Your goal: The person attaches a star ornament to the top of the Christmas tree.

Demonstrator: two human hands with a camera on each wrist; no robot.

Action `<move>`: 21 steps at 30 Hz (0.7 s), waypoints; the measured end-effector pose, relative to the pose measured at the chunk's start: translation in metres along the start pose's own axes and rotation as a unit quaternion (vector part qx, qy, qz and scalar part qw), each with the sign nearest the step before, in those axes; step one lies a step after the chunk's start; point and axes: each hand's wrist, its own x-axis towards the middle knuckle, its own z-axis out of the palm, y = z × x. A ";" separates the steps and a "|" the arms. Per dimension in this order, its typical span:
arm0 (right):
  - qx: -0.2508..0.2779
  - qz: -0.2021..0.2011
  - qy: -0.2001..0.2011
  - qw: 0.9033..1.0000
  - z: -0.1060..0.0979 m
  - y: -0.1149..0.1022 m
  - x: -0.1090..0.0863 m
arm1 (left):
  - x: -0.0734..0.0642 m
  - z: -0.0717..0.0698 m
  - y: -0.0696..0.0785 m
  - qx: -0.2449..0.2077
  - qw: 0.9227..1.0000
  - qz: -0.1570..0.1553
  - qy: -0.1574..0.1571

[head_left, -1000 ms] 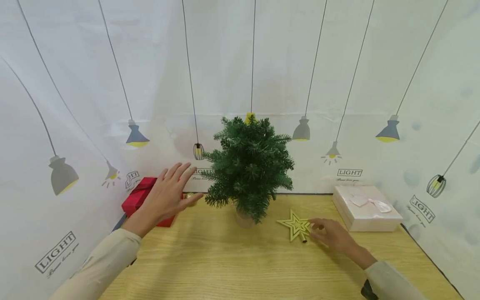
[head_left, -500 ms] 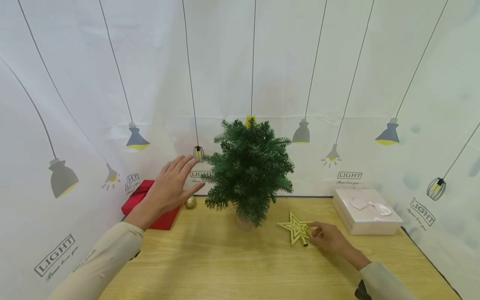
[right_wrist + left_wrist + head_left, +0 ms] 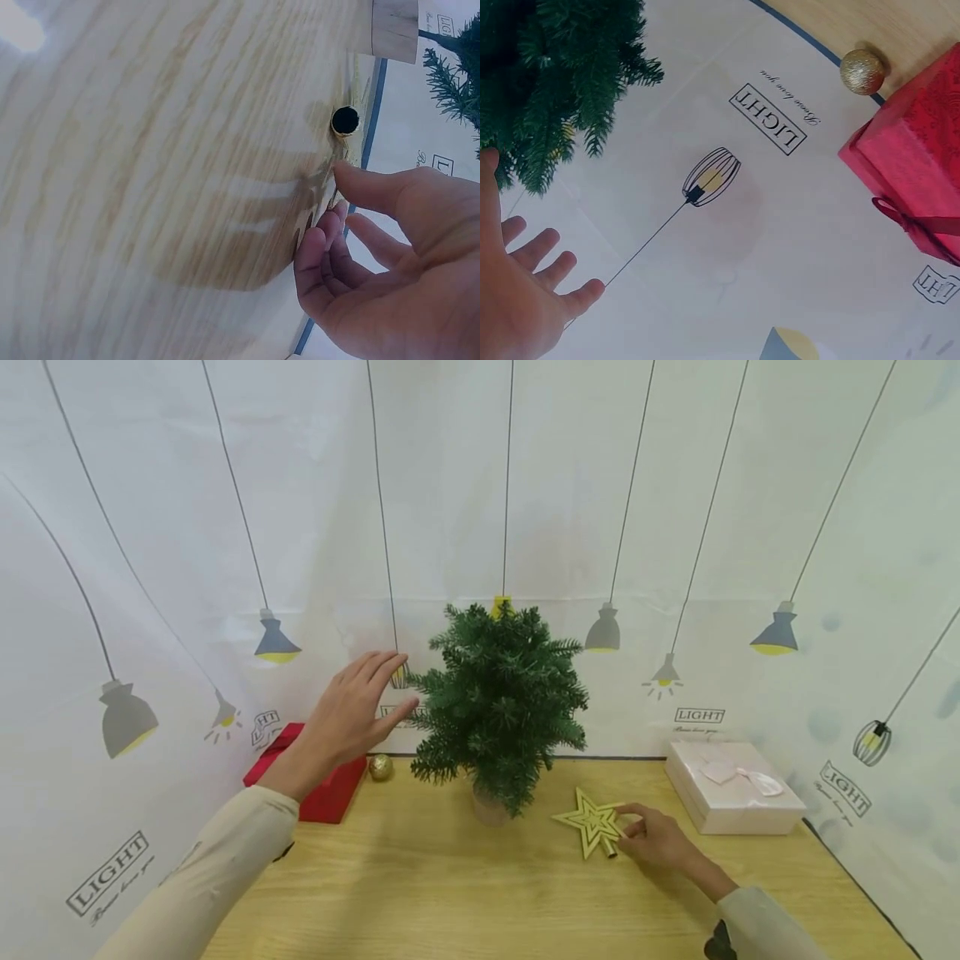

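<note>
A small green artificial Christmas tree [image 3: 506, 693] stands upright on a pale round base [image 3: 491, 810]. My left hand [image 3: 347, 714] is raised at the left side of the tree, fingers extended and thumb apart, holding nothing. In the left wrist view, its thumb tip overlaps the lower branches [image 3: 577, 90]. To the right of the tree, my right hand [image 3: 663, 843] pinches one point of a gold star tree topper [image 3: 592, 822] between thumb and fingers. The topper lies close over the table, and its hollow tube end [image 3: 346, 121] faces the right wrist camera.
A red gift box [image 3: 333, 793] with a dark red ribbon stands back left, partly behind the left arm. Beside it rests a gold glitter ball [image 3: 381, 767]. A pale pink gift box [image 3: 738, 789] with a bow sits back right. Lamp-printed cloth walls surround the wooden table [image 3: 480, 902].
My left hand has risen and moved right, toward the tree, uncovering the gold ball. The right fingers have closed on the star's point, and the star has turned slightly.
</note>
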 end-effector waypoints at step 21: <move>0.093 -0.077 -0.087 0.989 -0.012 0.001 -0.001 | 0.049 -0.015 0.023 -0.143 0.989 -0.015 0.023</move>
